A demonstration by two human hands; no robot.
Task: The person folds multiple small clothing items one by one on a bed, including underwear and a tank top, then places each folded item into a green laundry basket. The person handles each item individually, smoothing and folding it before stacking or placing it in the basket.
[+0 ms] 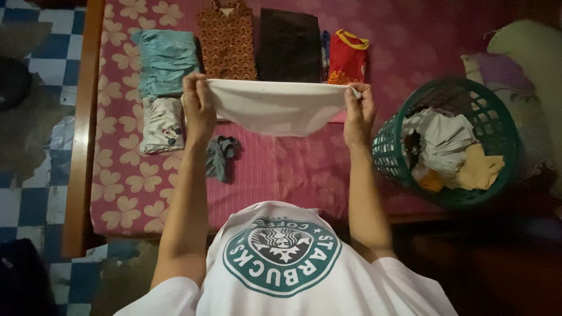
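white cloth (275, 108) hangs stretched between left hand (199, 108) and right hand (358, 114), each pinching a top corner, over the pink bed (293, 169).

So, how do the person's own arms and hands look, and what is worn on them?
Both arms are bare from the short white sleeves down. The left hand and right hand wear no gloves; no rings, watch or bracelets are visible. The white T-shirt carries a round green and white emblem on the chest.

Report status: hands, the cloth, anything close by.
Left hand and right hand both gripping white cloth, stretched above bed. Folded clothes beyond. Green basket by right hand.
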